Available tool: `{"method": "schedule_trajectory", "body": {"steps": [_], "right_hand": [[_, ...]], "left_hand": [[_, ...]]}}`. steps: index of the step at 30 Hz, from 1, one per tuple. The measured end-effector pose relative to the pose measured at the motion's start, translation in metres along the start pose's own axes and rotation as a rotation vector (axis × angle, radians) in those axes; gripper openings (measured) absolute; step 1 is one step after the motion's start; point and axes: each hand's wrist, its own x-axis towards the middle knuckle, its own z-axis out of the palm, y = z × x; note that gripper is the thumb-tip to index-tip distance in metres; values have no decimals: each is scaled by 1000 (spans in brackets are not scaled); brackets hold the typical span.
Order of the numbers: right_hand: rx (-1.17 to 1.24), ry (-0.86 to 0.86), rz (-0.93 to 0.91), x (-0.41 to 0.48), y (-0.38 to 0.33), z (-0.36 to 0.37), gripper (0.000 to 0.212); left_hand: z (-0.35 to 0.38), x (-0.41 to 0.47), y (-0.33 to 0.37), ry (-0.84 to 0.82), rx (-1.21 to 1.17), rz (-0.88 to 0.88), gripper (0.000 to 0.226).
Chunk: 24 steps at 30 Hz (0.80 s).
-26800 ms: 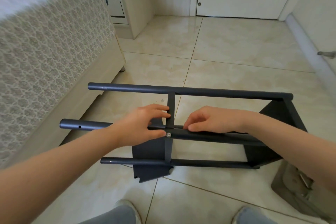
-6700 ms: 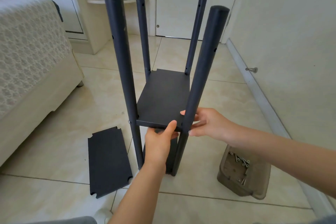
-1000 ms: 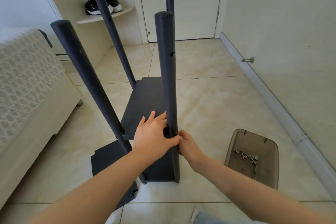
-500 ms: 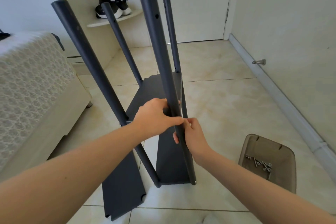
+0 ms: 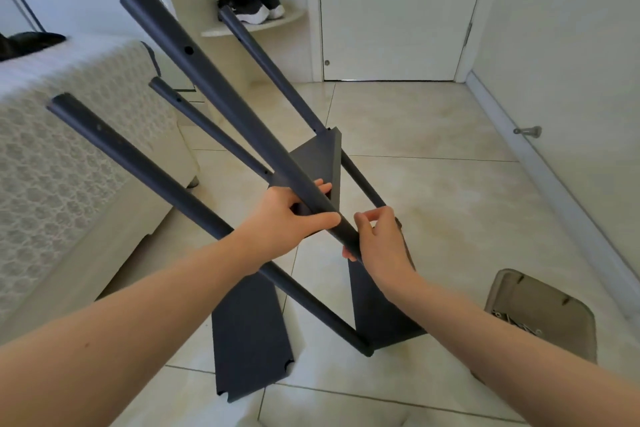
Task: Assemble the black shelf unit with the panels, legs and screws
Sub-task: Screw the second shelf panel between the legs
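So that I can maybe get at the side of the near leg (image 5: pixel 221 92), I hold the shelf unit (image 5: pixel 381 315) tipped left on the floor (image 5: pixel 450 191); my left hand (image 5: pixel 287 222) wraps that leg; my right hand (image 5: pixel 381 243) curls round it just below; screws (image 5: pixel 516 322) wait in the tray (image 5: pixel 512 288), right.

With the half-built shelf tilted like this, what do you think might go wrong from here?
1. The frame leans left, and the left hand and right hand both grip just one leg; its low corner might skid on the smooth tile.
2. The loose panel lies right under the tilted frame, so a leg might scrape it.
3. The screw tray sits on the floor beside the frame and might get knocked.
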Motion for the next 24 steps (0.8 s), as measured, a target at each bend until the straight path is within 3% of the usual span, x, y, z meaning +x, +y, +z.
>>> {"method": "schedule_trajectory", "body": {"steps": [14,24], "right_hand": [[-252,-105,-60,3,12,53,13],[-603,-157,-161,13,52,89,9]], "left_hand": [[-6,-15,-106,68,-390,-90,42],[20,-27,-183,116,-644,-190,48]]}}
